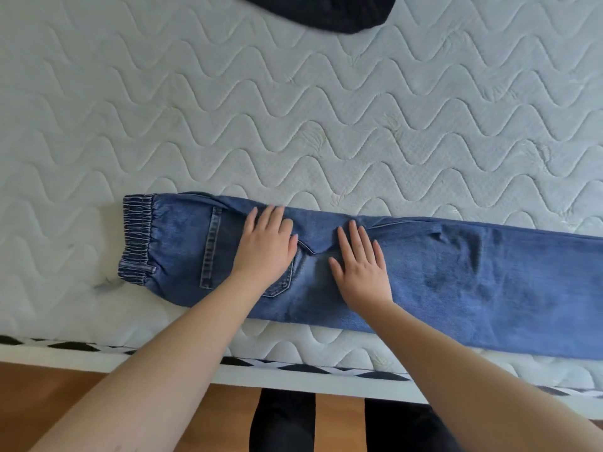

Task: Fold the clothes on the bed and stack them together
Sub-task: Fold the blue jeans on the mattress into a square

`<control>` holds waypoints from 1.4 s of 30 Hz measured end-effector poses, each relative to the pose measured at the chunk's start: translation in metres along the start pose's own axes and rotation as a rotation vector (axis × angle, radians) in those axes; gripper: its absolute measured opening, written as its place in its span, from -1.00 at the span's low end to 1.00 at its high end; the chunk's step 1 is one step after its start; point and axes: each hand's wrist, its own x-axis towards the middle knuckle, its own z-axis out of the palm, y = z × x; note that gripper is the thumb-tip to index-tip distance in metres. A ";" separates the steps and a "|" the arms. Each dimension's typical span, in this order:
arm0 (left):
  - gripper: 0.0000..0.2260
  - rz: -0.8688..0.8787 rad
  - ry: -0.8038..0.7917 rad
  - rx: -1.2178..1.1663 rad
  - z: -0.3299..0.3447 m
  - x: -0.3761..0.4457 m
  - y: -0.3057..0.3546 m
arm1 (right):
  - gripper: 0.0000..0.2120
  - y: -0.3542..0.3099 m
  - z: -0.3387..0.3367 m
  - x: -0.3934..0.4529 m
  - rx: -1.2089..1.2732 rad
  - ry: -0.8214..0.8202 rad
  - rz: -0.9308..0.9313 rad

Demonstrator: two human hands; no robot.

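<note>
A pair of blue jeans (473,278) lies lengthwise along the near side of the bed, folded leg on leg, with its elastic waistband at the left and the legs running off the right edge of view. My left hand (266,246) lies flat on the seat of the jeans near the back pocket, fingers straight. My right hand (360,265) presses flat beside it, fingers spread, just right of a crease. A dark garment (329,9) lies at the far top of the bed, partly cut off by the frame.
The white quilted mattress (228,109) stretches away behind the jeans. Its near edge with a black-and-white trim (293,367) runs along the bottom, above a wooden floor (42,393). My dark-clad legs (284,422) stand against the bed.
</note>
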 end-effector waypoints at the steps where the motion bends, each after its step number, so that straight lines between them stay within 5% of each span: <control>1: -0.66 0.046 0.003 -0.027 -0.002 0.006 0.012 | -0.39 0.005 -0.001 -0.003 0.015 0.005 -0.020; 7: -0.85 0.208 0.019 -0.100 -0.005 0.028 0.070 | -0.50 0.044 -0.019 -0.021 0.208 0.080 -0.025; 24: -0.51 0.568 -0.197 0.036 0.005 0.072 0.239 | -0.52 0.244 -0.064 -0.092 0.488 0.336 0.573; 31: -0.26 0.585 -0.344 0.174 0.025 0.076 0.316 | -0.46 0.330 -0.078 -0.111 0.517 0.378 0.846; 42: -0.16 0.533 -0.458 0.272 0.044 0.081 0.314 | -0.42 0.432 -0.091 -0.121 0.524 0.290 1.068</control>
